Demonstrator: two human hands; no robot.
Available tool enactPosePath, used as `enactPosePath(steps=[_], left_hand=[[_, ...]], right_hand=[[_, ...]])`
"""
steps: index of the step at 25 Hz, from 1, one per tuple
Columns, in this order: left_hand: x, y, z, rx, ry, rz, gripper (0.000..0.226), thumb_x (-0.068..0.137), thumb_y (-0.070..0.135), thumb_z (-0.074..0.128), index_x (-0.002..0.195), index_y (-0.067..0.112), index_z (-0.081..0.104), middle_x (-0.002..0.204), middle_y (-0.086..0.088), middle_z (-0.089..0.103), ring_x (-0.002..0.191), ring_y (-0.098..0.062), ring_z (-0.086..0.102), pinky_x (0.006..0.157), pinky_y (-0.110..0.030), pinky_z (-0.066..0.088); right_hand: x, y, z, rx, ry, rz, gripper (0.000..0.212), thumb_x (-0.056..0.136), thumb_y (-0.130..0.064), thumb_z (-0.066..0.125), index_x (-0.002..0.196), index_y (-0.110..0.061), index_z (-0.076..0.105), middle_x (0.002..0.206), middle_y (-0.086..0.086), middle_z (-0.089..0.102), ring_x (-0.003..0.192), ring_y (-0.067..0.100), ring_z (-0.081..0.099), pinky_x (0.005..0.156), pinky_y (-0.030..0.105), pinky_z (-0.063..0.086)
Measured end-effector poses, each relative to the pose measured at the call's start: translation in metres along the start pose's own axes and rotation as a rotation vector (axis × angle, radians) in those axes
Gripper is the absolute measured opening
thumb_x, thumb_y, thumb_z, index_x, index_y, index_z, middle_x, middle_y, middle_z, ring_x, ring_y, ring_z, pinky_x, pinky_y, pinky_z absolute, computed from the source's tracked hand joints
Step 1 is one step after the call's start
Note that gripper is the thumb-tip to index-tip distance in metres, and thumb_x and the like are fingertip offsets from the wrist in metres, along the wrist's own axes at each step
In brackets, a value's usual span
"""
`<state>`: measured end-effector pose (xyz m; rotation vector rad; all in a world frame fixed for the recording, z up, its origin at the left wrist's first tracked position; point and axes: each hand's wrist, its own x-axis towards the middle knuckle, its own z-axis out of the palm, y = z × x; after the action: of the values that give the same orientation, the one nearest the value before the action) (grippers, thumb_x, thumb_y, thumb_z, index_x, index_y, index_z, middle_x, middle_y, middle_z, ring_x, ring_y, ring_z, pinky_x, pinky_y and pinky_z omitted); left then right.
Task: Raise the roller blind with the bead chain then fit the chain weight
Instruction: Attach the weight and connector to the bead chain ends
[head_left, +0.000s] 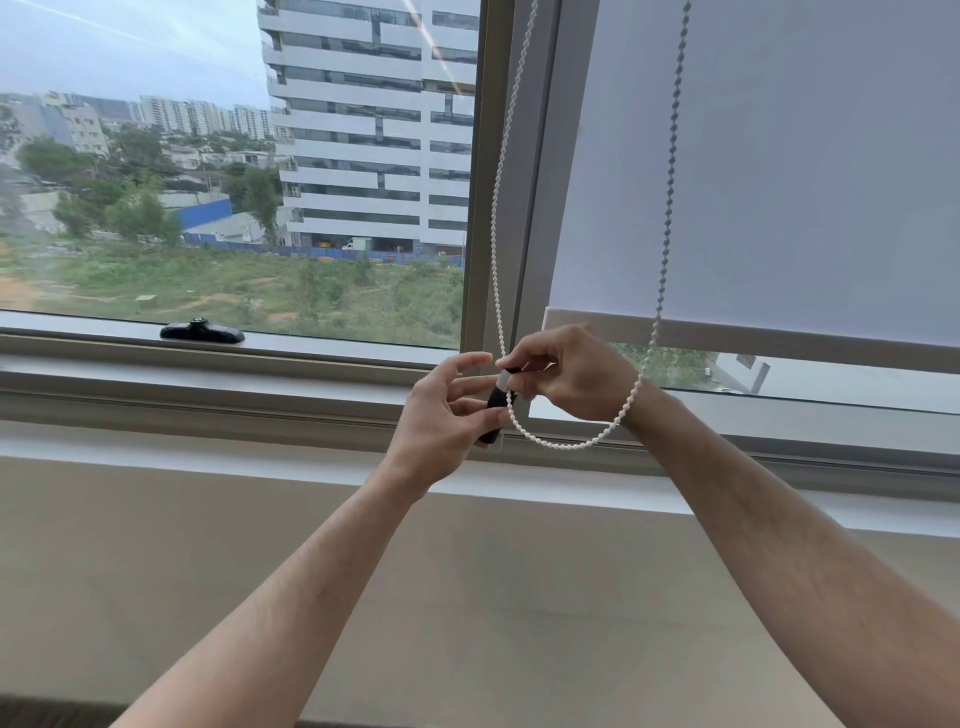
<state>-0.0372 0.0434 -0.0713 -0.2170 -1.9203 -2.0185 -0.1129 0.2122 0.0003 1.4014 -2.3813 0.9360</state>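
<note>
Right hand curled, thumb and fingertips pinching the white top end of the small black cylindrical chain weight. Left hand at 9 o'clock of the weight, fingers half open, thumb side touching the weight's lower black part; firm grip or just steadying, cannot tell. Weight tilted, lower end toward 7 o'clock, sits at frame centre in front of the grey window frame.

White plastic bead chain hangs as a loop: one strand drops from 12 o'clock to the weight, the loop bottom sags at 5 o'clock of the weight under the right wrist, the other strand climbs at 1 o'clock in front of the blind. Chain touches the right wrist.

Pale grey fabric roller blind at 2 o'clock, partly raised, bottom bar just above the right hand, glass visible below it. Black window handle on the sill at 9 o'clock, well apart. White multi-storey building outside at 11 o'clock.
</note>
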Motion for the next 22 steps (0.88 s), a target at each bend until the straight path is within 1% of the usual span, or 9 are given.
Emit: enactPosePath(steps=[3, 5, 7, 9, 12, 14, 16, 19, 22], left_hand=[[0.0, 0.0, -0.0012, 0.067, 0.048, 0.001, 0.052, 0.068, 0.01, 0.086, 0.112, 0.023, 0.063, 0.091, -0.007, 0.076, 0.077, -0.021, 0.074, 0.063, -0.038, 0.059], [0.0005, 0.0013, -0.0015, 0.086, 0.067, 0.003, 0.044, 0.067, 0.008, 0.087, 0.103, 0.022, 0.067, 0.087, -0.006, 0.077, 0.076, -0.02, 0.074, 0.062, -0.035, 0.058], [0.0007, 0.0016, -0.0019, 0.106, 0.068, 0.026, 0.035, 0.068, 0.006, 0.086, 0.097, 0.018, 0.071, 0.086, -0.005, 0.079, 0.077, -0.016, 0.074, 0.064, -0.028, 0.057], [0.0, 0.002, -0.0024, 0.128, 0.068, 0.046, 0.03, 0.068, 0.006, 0.086, 0.093, 0.018, 0.074, 0.085, -0.002, 0.079, 0.079, -0.014, 0.075, 0.067, -0.024, 0.055], [-0.0002, 0.0028, -0.0029, 0.136, 0.1, 0.054, 0.03, 0.066, 0.006, 0.087, 0.093, 0.015, 0.076, 0.085, -0.003, 0.079, 0.083, -0.017, 0.075, 0.073, -0.027, 0.056], [-0.0002, 0.0041, -0.0029, 0.119, 0.106, 0.059, 0.029, 0.066, 0.003, 0.087, 0.092, 0.013, 0.076, 0.083, -0.002, 0.079, 0.079, -0.014, 0.075, 0.069, -0.023, 0.055], [-0.0004, 0.0057, -0.0037, 0.066, 0.079, 0.047, 0.028, 0.067, 0.0, 0.085, 0.091, 0.012, 0.076, 0.08, -0.003, 0.079, 0.072, -0.012, 0.074, 0.062, -0.019, 0.053], [-0.0016, 0.0064, -0.0051, 0.017, 0.029, 0.031, 0.026, 0.07, -0.002, 0.083, 0.09, 0.013, 0.077, 0.08, -0.005, 0.079, 0.069, -0.013, 0.072, 0.058, -0.021, 0.053], [-0.0027, 0.0078, -0.0058, -0.019, 0.025, 0.012, 0.024, 0.071, 0.0, 0.083, 0.088, 0.015, 0.078, 0.079, -0.004, 0.079, 0.069, -0.013, 0.071, 0.059, -0.025, 0.054]], right_hand=[[-0.0018, 0.0033, 0.0009, 0.052, 0.009, 0.013, 0.015, 0.082, -0.003, 0.077, 0.096, -0.01, 0.076, 0.08, 0.007, 0.078, 0.073, 0.015, 0.074, 0.072, 0.022, 0.058], [-0.0034, 0.0047, 0.0027, 0.091, 0.021, 0.015, 0.016, 0.083, -0.003, 0.077, 0.097, -0.011, 0.075, 0.085, 0.009, 0.079, 0.078, 0.015, 0.075, 0.076, 0.028, 0.06], [-0.0043, 0.0065, 0.0041, 0.108, 0.026, 0.014, 0.017, 0.083, -0.002, 0.076, 0.099, -0.01, 0.074, 0.088, 0.01, 0.079, 0.081, 0.012, 0.075, 0.08, 0.031, 0.06], [-0.0056, 0.0081, 0.005, 0.102, 0.027, 0.01, 0.019, 0.083, 0.0, 0.076, 0.099, -0.009, 0.074, 0.089, 0.01, 0.079, 0.082, 0.01, 0.075, 0.081, 0.03, 0.059], [-0.0073, 0.0081, 0.0065, 0.086, 0.044, -0.002, 0.02, 0.081, 0.002, 0.076, 0.099, -0.008, 0.074, 0.089, 0.007, 0.078, 0.081, 0.006, 0.073, 0.081, 0.027, 0.059], [-0.0079, 0.0062, 0.0065, 0.088, 0.062, -0.018, 0.02, 0.081, 0.003, 0.076, 0.098, -0.007, 0.075, 0.089, 0.006, 0.078, 0.081, 0.006, 0.072, 0.08, 0.025, 0.058], [-0.0082, 0.0051, 0.0046, 0.079, 0.059, -0.062, 0.019, 0.081, 0.003, 0.076, 0.099, -0.005, 0.075, 0.088, 0.004, 0.077, 0.082, 0.007, 0.073, 0.079, 0.02, 0.057], [-0.0071, 0.0041, 0.0017, 0.005, 0.039, -0.112, 0.018, 0.082, 0.001, 0.077, 0.099, -0.003, 0.075, 0.087, 0.005, 0.078, 0.081, 0.009, 0.072, 0.077, 0.018, 0.056], [-0.006, 0.002, 0.003, -0.027, 0.063, -0.14, 0.017, 0.082, 0.001, 0.077, 0.098, -0.004, 0.076, 0.086, 0.008, 0.078, 0.079, 0.012, 0.073, 0.076, 0.02, 0.057]])
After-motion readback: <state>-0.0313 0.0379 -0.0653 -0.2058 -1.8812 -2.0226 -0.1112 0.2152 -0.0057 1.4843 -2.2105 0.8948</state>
